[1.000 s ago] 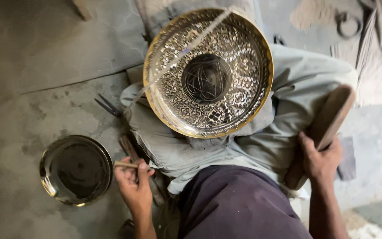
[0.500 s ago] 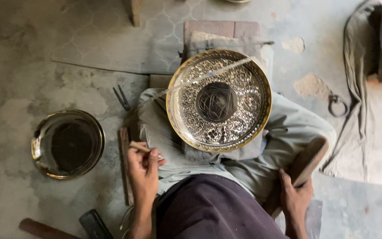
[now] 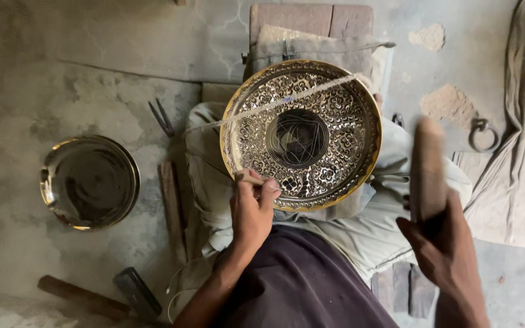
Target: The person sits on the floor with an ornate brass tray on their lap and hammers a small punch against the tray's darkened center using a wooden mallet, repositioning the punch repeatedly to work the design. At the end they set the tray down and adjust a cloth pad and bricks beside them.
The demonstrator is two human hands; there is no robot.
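Sitting on the grey floor (image 3: 92, 73), the person has a big round brass plate with carved patterns (image 3: 302, 133) on their lap. The left hand (image 3: 251, 209) is pinched shut on a thin metal punch (image 3: 251, 180), its tip touching the plate's near edge. The right hand (image 3: 442, 243) is wrapped tight around a blurry wooden mallet (image 3: 428, 167), to the right. A plain round brass dish (image 3: 89, 182) lies far left.

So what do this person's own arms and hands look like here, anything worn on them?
Both are bare: the left hand and right hand have no gloves, rings or wristbands visible, and both forearms show no sleeves. The right hand is slightly motion-blurred, so fine detail there is unclear.
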